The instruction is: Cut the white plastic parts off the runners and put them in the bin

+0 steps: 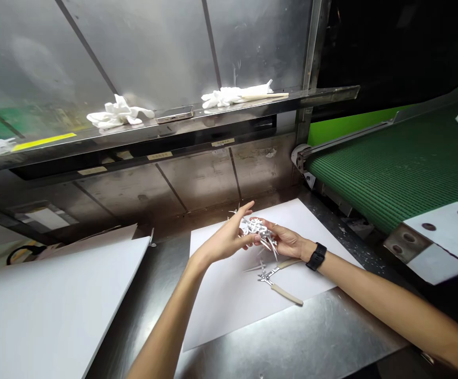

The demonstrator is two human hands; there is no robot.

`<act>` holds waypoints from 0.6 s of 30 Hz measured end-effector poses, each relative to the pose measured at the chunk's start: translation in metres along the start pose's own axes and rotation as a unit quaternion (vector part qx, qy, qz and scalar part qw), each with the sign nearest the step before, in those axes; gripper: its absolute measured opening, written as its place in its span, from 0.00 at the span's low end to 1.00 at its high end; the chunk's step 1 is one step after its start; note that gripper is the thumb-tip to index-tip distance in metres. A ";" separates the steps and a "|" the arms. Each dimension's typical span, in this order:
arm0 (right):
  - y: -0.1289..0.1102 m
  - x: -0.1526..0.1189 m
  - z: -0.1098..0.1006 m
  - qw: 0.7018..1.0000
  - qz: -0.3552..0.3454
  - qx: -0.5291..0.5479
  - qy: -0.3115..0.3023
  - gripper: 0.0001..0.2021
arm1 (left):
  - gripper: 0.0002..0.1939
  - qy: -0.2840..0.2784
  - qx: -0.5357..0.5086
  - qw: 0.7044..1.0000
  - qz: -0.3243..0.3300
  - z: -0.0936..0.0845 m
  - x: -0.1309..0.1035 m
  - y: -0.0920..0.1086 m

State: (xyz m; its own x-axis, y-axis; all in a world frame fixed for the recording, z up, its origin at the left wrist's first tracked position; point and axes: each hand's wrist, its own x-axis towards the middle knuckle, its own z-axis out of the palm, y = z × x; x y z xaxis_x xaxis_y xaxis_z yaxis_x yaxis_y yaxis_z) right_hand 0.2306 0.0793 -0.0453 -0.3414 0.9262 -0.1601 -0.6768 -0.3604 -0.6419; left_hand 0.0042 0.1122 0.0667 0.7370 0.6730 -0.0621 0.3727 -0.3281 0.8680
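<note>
A loose bunch of thin white plastic scraps (257, 227) is gathered between my two hands, over a white sheet. My left hand (229, 236) presses in from the left, its thumb against the scraps and its fingers reaching up behind them. Cupped from the other side, my right hand (287, 241) grips the same bunch, with a black band on that wrist. Below them, spread-handled cutting pliers (287, 295) with beige grips lie on the white sheet (221, 305). A few thin white pieces (262, 267) are at the pliers' jaws.
A green ribbed conveyor belt (386, 163) runs along the right. Above the metal table (284, 337), a shelf (197, 115) carries white gloves (119, 113), a phone (174, 114) and a pale stick (266, 96). A large white board (55, 310) lies at left.
</note>
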 end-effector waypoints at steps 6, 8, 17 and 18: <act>-0.009 -0.010 -0.001 0.995 -0.007 0.057 0.076 0.09 | 0.57 0.034 -0.058 0.998 0.015 -0.004 -0.013 -0.009; -0.014 -0.016 -0.002 0.993 -0.012 0.067 0.097 0.09 | 0.60 0.039 -0.082 0.996 0.016 -0.005 -0.018 -0.010; -0.034 -0.069 0.028 0.987 -0.053 0.094 0.117 0.12 | 0.34 0.117 0.034 0.990 -0.077 -0.036 -0.012 -0.042; -0.037 -0.078 0.035 0.988 -0.058 0.094 0.112 0.14 | 0.32 0.121 0.067 0.986 -0.095 -0.042 -0.004 -0.049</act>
State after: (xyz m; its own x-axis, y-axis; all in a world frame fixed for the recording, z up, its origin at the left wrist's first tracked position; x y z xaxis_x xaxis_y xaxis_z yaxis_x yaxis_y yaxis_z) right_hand 0.2595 0.0169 0.0177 -0.1161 0.9560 -0.2695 -0.8188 -0.2457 -0.5188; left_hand -0.0410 0.1537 0.0450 0.4964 0.8641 -0.0829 0.5742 -0.2552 0.7779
